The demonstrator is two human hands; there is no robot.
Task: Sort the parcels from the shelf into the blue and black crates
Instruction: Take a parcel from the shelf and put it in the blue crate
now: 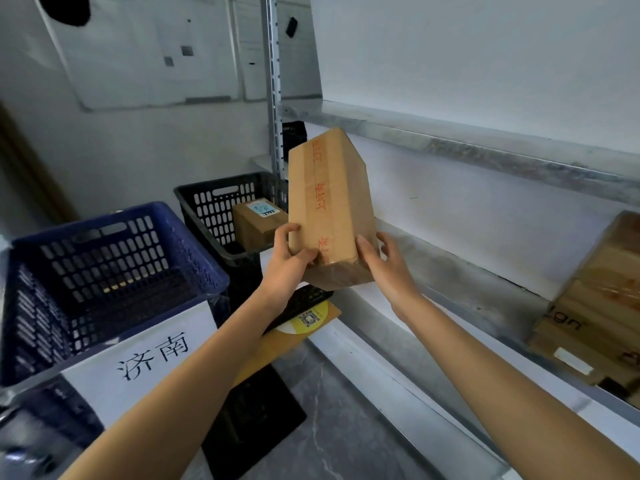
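Two hands hold a tall brown box (pixel 329 202) up in the air, in front of the shelf (pixel 450 140). The left hand (pixel 289 263) and the right hand (pixel 388 261) press on its two sides near the bottom. The blue crate (pixel 104 271) sits near on the left. The black crate (pixel 214 202) is farther back, with a small box (pixel 258 225) inside. Another box (pixel 599 306) rests on the shelf at the right.

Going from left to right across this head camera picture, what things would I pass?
Blue crate → black crate with a small box inside → left hand → the tall cardboard parcel held up by both hands → right hand → stacked boxes on the shelf at the far right.
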